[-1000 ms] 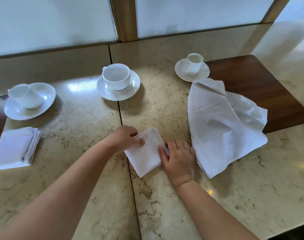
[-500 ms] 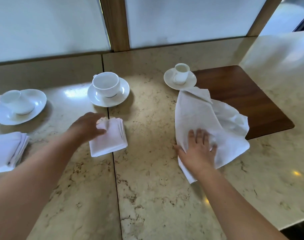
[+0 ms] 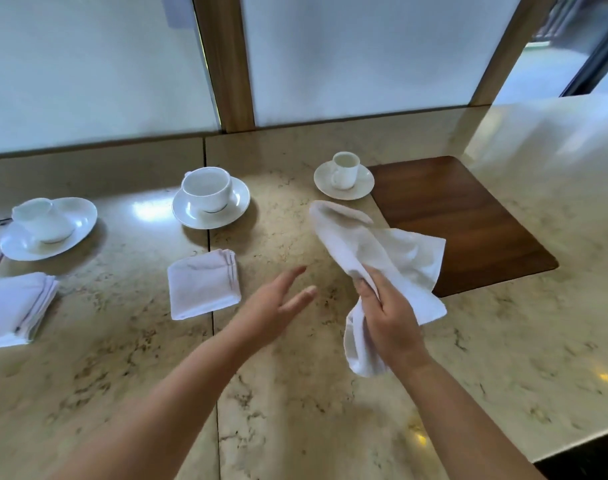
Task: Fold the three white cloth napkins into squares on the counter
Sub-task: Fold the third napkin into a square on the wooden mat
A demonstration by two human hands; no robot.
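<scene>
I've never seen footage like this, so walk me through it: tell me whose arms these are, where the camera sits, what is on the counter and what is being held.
There is no machine here. A person wears a wide-angle camera on the head, looking forward and down, so the two bare arms reaching in from the bottom are their own.

The right hand grips a crumpled, unfolded white napkin, lifted off the marble counter. The left hand is open, fingers straight, holding nothing, between that napkin and a folded napkin.

That folded square lies flat near the middle. A second folded napkin lies at the far left edge. Behind them stand three white cups on saucers: left, middle and a smaller one to the right. A dark wooden panel is set into the counter on the right.
</scene>
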